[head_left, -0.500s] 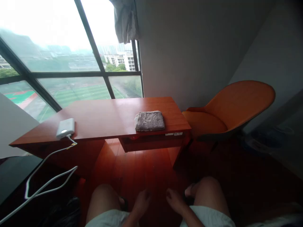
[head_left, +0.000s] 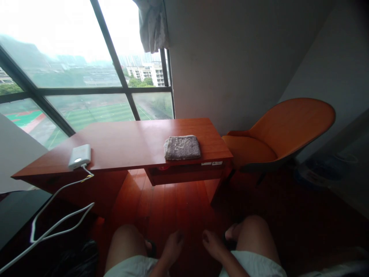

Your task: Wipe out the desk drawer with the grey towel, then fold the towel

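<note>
Nothing visibly moved: left hand (head_left: 173, 246), right hand (head_left: 213, 244) loosely closed, seemingly empty; folded towel (head_left: 183, 148) untouched on desk (head_left: 123, 142), no handling underway.

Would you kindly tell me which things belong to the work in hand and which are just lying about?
Likely belonging, by nearness:
folded towel, on the desk, untouched by left hand or right hand

Likely just lying about:
white device with cable, on the desk
orange chair, beside the desk
</note>
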### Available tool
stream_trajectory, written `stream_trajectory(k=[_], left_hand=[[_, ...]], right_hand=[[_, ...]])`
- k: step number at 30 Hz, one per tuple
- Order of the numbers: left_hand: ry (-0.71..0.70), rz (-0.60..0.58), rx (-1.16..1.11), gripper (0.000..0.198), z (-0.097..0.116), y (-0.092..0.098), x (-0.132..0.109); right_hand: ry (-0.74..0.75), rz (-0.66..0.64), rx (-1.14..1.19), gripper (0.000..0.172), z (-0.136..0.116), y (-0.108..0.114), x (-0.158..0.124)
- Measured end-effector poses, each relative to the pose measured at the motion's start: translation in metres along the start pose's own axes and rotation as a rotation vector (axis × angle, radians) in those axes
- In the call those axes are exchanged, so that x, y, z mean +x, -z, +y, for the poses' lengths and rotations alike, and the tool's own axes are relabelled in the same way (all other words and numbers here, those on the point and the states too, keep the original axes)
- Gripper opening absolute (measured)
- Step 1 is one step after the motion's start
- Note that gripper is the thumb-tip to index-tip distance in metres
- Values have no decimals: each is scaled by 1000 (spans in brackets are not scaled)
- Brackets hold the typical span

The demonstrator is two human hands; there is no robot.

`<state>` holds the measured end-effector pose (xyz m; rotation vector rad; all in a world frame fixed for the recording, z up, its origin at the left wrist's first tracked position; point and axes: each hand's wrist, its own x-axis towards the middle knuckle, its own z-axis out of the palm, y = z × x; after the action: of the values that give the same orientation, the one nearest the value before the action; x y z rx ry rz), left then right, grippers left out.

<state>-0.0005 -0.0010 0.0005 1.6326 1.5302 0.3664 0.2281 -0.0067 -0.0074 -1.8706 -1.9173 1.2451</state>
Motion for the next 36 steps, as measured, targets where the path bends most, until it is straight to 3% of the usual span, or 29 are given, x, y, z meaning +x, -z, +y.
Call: stream_trajectory(k=[36], left_hand=[[24, -10, -11, 17, 3, 1, 0]], right_hand=[[-16, 1, -5, 24, -4, 3, -2]])
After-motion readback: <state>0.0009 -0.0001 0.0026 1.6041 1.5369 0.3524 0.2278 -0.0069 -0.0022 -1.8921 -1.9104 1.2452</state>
